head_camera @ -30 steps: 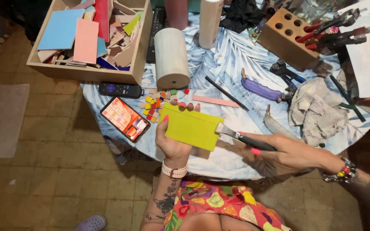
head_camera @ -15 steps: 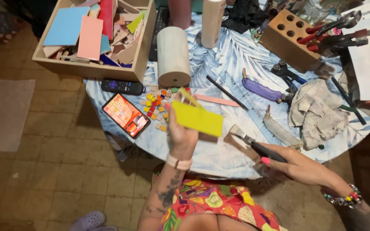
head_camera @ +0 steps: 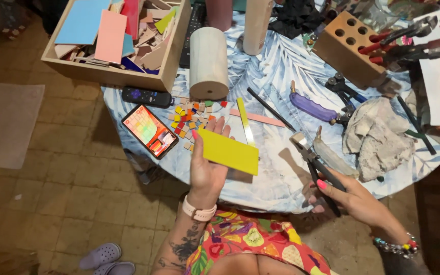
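Observation:
My left hand (head_camera: 205, 168) holds a flat yellow tile (head_camera: 228, 151) over the near edge of the round table (head_camera: 276, 168). A thin yellow strip (head_camera: 245, 127) lies on the table just beyond the tile, next to a pink strip (head_camera: 258, 117). My right hand (head_camera: 350, 196) grips black-handled tile nippers (head_camera: 312, 164), their jaws pointing up and left, apart from the tile. Several small coloured mosaic pieces (head_camera: 189, 119) lie scattered beside a phone (head_camera: 149, 130) with a lit screen.
A wooden box (head_camera: 171, 61) of tile offcuts stands at the back left, with a black remote (head_camera: 147, 96) before it. A wooden cylinder (head_camera: 209, 63), a wooden tool block (head_camera: 343, 48) with red-handled tools, a purple-handled cutter (head_camera: 311, 107) and a grey rag (head_camera: 378, 135) sit on the table.
My right hand has drawn the nippers away to the right of the tile. A thin yellow strip now lies on the table. My left hand has tilted the tile flatter.

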